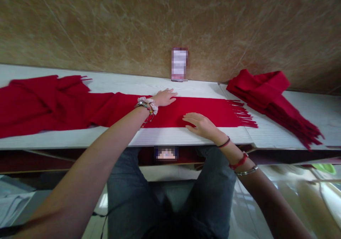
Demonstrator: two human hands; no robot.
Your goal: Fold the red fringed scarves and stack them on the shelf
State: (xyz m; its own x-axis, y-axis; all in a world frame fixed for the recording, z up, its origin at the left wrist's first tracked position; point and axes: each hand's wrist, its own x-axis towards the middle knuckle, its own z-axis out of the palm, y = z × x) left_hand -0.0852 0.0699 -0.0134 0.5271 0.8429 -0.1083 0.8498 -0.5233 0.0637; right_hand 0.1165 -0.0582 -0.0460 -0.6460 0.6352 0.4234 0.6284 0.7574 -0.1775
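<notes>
A long red scarf (207,107) lies along the white table, flat in the middle, with its fringed end toward the right and its left part bunched in loose folds. My left hand (164,97) rests open on the scarf's far edge, fingers spread. Near the scarf's front edge, my right hand (200,125) is open, its fingertips on or just over the cloth. Neither hand grips anything. A second red scarf (262,89), folded over with its fringe toward the lower right, lies on the right side of the table.
A phone-like object (179,64), blurred out, stands against the brown marbled wall (119,29) behind the white table (160,138). Under the table's front edge is another blurred item (166,153). A green object (325,168) shows at the lower right.
</notes>
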